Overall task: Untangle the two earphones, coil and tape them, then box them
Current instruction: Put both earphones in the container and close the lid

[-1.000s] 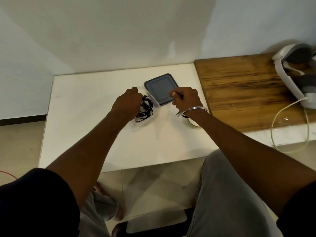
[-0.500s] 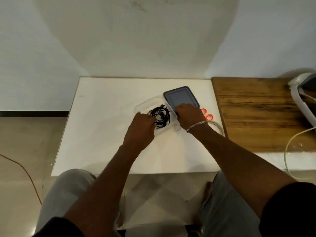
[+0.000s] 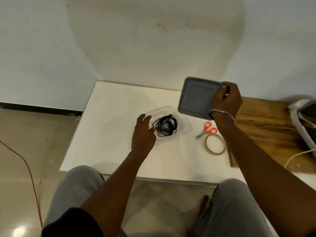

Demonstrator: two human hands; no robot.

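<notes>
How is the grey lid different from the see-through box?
The lid is grey and solid; the box is clear. The lid is flat and held up by the right hand; the box sits on the table, holding the black earphones. Both are squarish with rounded corners.

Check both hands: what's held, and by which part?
Right hand grips the grey lid by its right edge, up in the air. Left hand holds nothing; its fingers lie relaxed beside the clear box, contact unclear.
</notes>
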